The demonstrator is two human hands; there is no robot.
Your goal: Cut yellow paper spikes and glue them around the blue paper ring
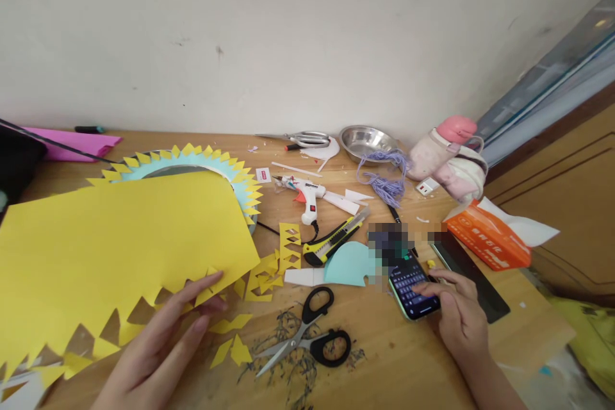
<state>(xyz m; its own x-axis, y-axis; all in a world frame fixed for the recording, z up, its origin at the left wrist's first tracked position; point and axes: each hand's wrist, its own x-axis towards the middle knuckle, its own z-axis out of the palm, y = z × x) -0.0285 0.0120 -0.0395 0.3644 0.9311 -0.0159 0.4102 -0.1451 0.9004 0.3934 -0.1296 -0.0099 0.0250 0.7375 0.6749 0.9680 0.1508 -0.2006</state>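
Observation:
My left hand is open, its fingers stretched along the zigzag lower edge of a large yellow sheet of paper. Touching the lit keyboard of a smartphone is a fingertip of my right hand; its fingers are loosely bent and grip nothing. Part of the phone's upper screen is blurred out. Behind the sheet shows a round light-blue ring with yellow paper points. Black-handled scissors lie open between my hands, near yellow paper scraps.
A white glue gun, a yellow-black utility knife and a light-blue paper piece occupy the middle. Farther back are a steel bowl, purple yarn and a pink-capped bottle. An orange tissue pack lies at right.

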